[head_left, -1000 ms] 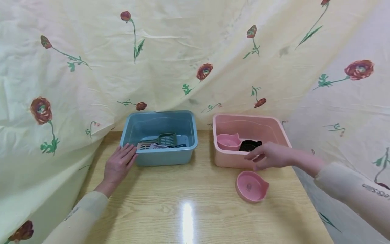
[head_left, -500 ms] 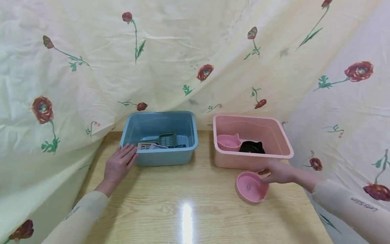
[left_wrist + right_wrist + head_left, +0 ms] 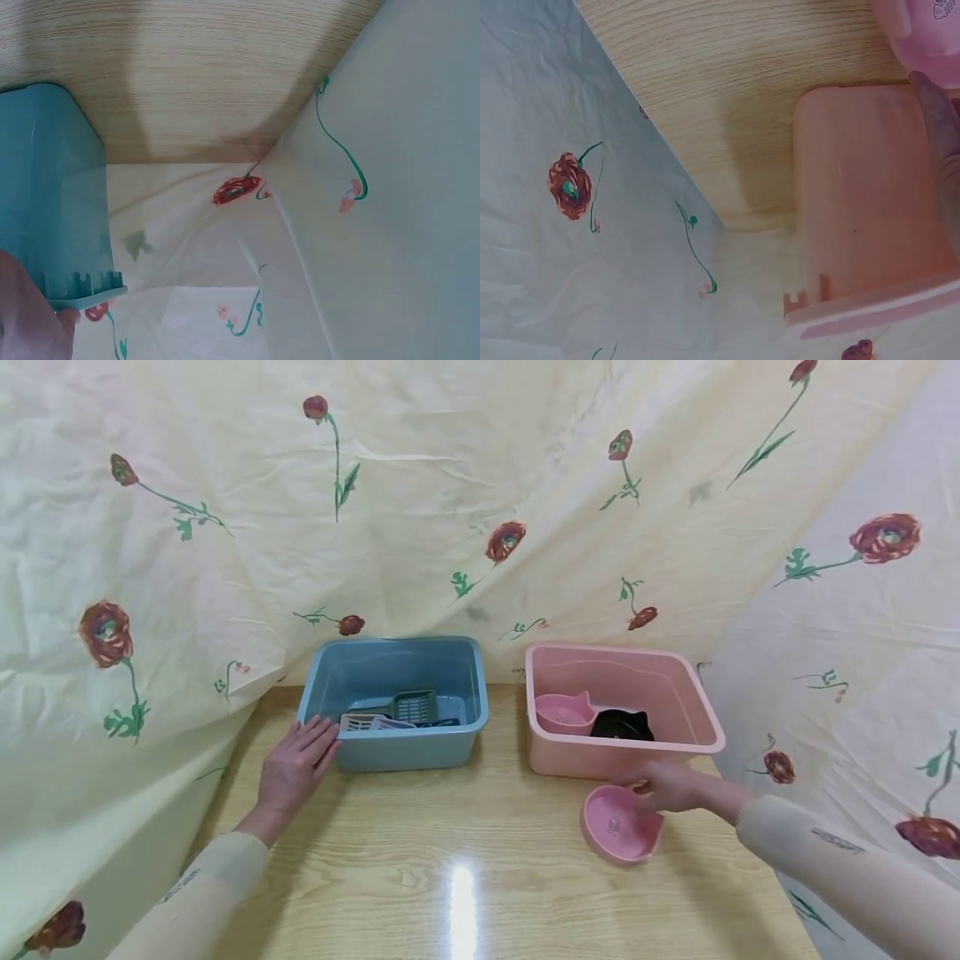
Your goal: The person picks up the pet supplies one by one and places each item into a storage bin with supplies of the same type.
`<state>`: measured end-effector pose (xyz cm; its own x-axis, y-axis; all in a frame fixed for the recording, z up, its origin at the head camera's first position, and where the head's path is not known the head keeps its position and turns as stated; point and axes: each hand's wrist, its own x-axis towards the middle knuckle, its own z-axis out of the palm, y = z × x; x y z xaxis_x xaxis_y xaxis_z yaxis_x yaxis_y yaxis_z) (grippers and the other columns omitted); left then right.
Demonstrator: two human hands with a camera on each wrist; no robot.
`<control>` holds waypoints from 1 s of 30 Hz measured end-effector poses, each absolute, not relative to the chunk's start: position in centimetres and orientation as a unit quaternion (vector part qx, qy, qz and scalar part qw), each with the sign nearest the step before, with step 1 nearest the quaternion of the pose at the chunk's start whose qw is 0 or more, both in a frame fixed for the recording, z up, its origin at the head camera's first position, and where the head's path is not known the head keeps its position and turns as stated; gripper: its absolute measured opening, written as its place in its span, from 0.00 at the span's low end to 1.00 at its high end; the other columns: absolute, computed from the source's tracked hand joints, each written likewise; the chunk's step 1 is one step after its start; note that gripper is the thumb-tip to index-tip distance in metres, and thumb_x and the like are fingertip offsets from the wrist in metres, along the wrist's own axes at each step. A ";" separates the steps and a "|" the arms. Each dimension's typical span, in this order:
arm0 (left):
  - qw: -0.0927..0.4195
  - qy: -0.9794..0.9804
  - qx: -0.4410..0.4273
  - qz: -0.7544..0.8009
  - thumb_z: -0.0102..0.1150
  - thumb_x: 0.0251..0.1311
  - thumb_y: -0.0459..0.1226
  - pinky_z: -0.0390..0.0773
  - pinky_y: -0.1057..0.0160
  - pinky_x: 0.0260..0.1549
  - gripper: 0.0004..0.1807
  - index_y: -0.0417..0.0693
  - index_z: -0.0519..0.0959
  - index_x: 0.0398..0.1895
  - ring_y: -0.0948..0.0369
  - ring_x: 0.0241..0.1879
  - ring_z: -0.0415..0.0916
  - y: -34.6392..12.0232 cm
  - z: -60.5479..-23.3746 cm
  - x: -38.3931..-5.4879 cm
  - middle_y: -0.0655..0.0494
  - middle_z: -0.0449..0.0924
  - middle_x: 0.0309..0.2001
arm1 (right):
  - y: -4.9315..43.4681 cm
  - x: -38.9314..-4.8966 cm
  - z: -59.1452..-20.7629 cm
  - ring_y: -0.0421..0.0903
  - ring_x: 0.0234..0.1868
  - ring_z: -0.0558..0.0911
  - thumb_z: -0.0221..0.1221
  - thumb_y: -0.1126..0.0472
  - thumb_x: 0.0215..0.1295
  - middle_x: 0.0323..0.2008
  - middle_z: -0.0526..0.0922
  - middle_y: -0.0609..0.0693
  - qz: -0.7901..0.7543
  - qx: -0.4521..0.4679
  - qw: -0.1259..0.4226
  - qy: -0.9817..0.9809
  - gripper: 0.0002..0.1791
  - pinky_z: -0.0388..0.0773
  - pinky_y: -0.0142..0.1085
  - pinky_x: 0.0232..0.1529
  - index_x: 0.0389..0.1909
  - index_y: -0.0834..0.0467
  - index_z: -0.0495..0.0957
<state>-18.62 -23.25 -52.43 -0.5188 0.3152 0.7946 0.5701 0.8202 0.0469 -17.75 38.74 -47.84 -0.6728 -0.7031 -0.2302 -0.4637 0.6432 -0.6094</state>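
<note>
My left hand [image 3: 294, 766] rests at the near left corner of a blue plastic tub [image 3: 405, 752], with the fingers lying extended over its rim. In the left wrist view, part of that hand [image 3: 30, 319] shows against the tub's lip. On the table in front of a pink tub [image 3: 570, 758] lies a round pink pet bowl [image 3: 617, 831] with cat ears. My right hand [image 3: 667, 787] pinches the bowl's far right rim, thumb on the inner side. A finger [image 3: 934, 112] touches the bowl's edge [image 3: 922, 56] in the right wrist view.
Inside the blue tub are several slotted litter scoops, among them a dark green one [image 3: 414, 703] and a pale one [image 3: 358, 722]. The pink tub contains another pink cat-eared bowl [image 3: 564, 712] and a black one [image 3: 622, 724]. Floral cloth [image 3: 420, 510] hangs behind the wooden table [image 3: 375, 877].
My right hand has come down from the pink tub's front rim to the bowl on the table and taken its edge. The left hand has stayed on the blue tub.
</note>
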 end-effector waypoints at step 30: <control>0.385 -0.880 -0.242 -0.139 0.34 0.85 0.57 0.81 0.33 0.57 0.39 0.36 0.88 0.53 0.37 0.54 0.87 -23.2 -52.2 -18.2 0.35 0.88 0.52 | 38.0 -18.3 -49.9 0.47 0.41 0.85 0.72 0.67 0.65 0.56 0.86 0.65 -0.285 -0.174 0.347 0.876 0.26 0.89 0.49 0.33 0.64 0.67 0.81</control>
<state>-18.19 -23.16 -52.16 -0.5870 0.3191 0.7440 0.5324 0.8445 0.0578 -18.28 38.04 -49.87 -0.6988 -0.5025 -0.5091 -0.1069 0.7771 -0.6203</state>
